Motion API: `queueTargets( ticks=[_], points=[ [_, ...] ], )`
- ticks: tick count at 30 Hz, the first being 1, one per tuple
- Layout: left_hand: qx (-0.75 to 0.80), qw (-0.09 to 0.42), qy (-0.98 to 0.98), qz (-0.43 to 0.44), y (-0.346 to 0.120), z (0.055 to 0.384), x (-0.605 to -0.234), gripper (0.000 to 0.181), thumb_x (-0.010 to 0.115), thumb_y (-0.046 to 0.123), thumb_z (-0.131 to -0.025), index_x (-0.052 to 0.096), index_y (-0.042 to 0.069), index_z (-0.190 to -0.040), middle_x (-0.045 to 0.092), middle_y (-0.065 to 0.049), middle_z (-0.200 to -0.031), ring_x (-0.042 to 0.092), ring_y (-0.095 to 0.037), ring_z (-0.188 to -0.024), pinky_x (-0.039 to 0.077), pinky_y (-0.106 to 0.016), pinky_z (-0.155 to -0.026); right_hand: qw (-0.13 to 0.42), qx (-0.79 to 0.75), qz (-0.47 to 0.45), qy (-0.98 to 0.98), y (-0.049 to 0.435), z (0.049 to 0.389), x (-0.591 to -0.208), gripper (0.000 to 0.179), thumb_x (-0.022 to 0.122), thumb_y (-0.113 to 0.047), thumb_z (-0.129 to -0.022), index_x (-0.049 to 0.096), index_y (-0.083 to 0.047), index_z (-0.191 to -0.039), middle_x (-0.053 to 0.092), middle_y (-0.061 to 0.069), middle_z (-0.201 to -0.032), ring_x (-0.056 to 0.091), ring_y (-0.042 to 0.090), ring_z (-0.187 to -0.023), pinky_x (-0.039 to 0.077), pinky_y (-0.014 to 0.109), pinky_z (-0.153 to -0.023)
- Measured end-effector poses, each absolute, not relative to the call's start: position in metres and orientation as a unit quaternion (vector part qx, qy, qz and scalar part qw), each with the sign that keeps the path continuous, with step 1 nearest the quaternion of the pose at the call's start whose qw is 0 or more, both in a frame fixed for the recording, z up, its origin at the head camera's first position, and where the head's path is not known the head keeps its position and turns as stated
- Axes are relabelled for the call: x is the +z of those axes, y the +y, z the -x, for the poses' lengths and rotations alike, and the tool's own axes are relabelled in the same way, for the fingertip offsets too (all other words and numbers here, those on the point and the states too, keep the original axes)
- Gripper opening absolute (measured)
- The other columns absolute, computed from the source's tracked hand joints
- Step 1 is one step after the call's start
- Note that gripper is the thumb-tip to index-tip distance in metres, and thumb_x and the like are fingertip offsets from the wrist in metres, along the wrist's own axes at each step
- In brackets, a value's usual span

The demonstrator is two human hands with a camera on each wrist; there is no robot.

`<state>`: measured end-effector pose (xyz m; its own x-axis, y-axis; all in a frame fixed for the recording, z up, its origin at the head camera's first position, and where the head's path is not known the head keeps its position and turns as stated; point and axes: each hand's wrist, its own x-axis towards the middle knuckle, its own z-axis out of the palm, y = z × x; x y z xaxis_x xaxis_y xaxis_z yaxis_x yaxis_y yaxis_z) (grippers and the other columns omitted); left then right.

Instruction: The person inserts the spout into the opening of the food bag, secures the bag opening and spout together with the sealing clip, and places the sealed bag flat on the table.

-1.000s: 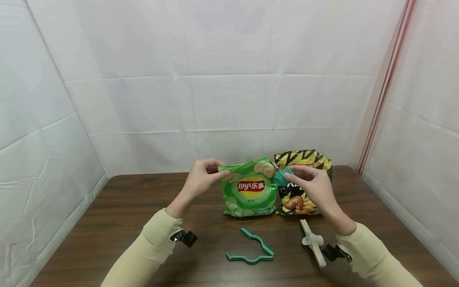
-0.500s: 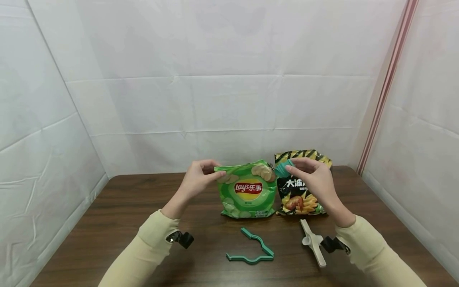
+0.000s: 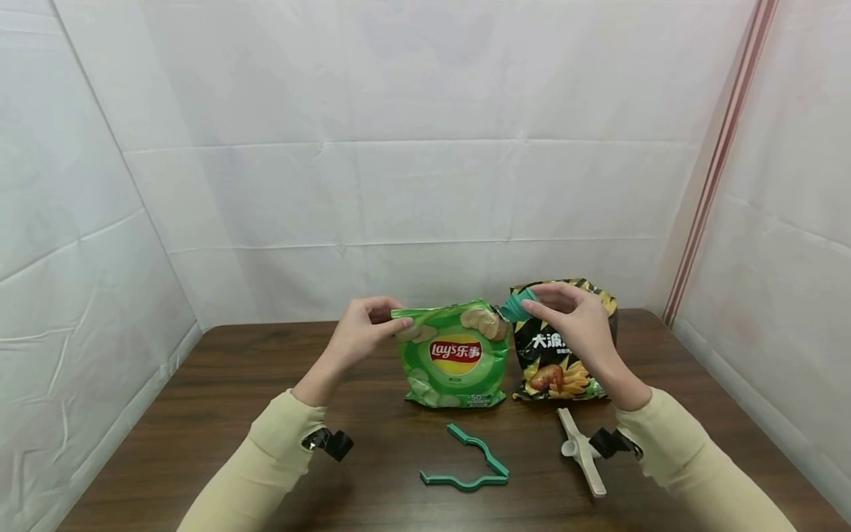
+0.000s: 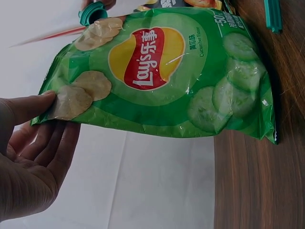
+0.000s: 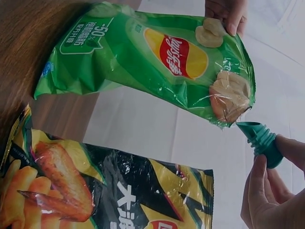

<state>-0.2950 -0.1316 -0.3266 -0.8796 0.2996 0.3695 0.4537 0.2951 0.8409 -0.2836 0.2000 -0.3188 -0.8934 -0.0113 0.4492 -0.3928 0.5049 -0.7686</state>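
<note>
By its upper left corner, my left hand (image 3: pixel 361 330) pinches a green Lay's potato chip bag (image 3: pixel 459 377) between thumb and fingers. The bag stands roughly upright, its lower edge at the table. My right hand (image 3: pixel 580 325) pinches a teal threaded spout (image 3: pixel 517 306) with a slanted mouth. In the right wrist view, the mouth of the spout (image 5: pixel 262 143) points at the bag's torn upper corner (image 5: pixel 231 119), with the tip right by it. Behind the right hand stands a black and yellow chip bag (image 3: pixel 548 351), partly hidden by that hand.
On the brown wooden table (image 3: pixel 266 369), a teal hinged bag clip (image 3: pixel 468 485) lies spread in front of the green bag. A white bar with a round knob (image 3: pixel 583 454) lies near the right wrist. White cloth walls (image 3: pixel 425 185) enclose the back and sides.
My left hand and the green chip bag have shifted a little to the left. The right hand has followed leftward and slightly up with the spout, keeping it by the bag's corner.
</note>
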Motion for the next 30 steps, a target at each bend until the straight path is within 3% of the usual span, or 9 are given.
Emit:
queueTargets(
  ticks=[11, 22, 30],
  points=[
    [-0.543, 0.077, -0.804, 0.230, -0.132, 0.296, -0.326, 0.016, 0.069, 0.019, -0.087, 0.071, 0.006, -0.097, 0.071, -0.015, -0.090, 0.066, -0.021, -0.077, 0.051, -0.031, -0.070, 0.189, 0.484, -0.144, -0.842, 0.193, 0.286, -0.317, 0.036, 0.068, -0.042, -0.085, 0.069, -0.020, -0.113, 0.069, 0.004, -0.109, 0.063, 0.005, -0.093, 0.051, 0.035, -0.082],
    [-0.535, 0.066, -0.812, 0.224, -0.126, 0.274, -0.303, 0.016, 0.064, 0.008, -0.090, 0.068, -0.004, -0.100, 0.068, -0.024, -0.094, 0.066, -0.032, -0.083, 0.050, -0.031, -0.071, 0.184, 0.492, -0.144, -0.839, 0.191, 0.288, -0.320, 0.038, 0.069, -0.044, -0.084, 0.070, -0.019, -0.113, 0.069, 0.004, -0.108, 0.063, 0.006, -0.091, 0.052, 0.035, -0.081],
    [-0.529, 0.064, -0.815, 0.226, -0.129, 0.277, -0.301, 0.018, 0.065, 0.009, -0.090, 0.068, -0.003, -0.102, 0.069, -0.022, -0.093, 0.065, -0.033, -0.083, 0.050, -0.031, -0.069, 0.162, 0.500, -0.136, -0.840, 0.189, 0.291, -0.320, 0.041, 0.069, -0.045, -0.084, 0.069, -0.017, -0.114, 0.069, 0.007, -0.110, 0.063, 0.018, -0.100, 0.050, 0.040, -0.084]
  ],
)
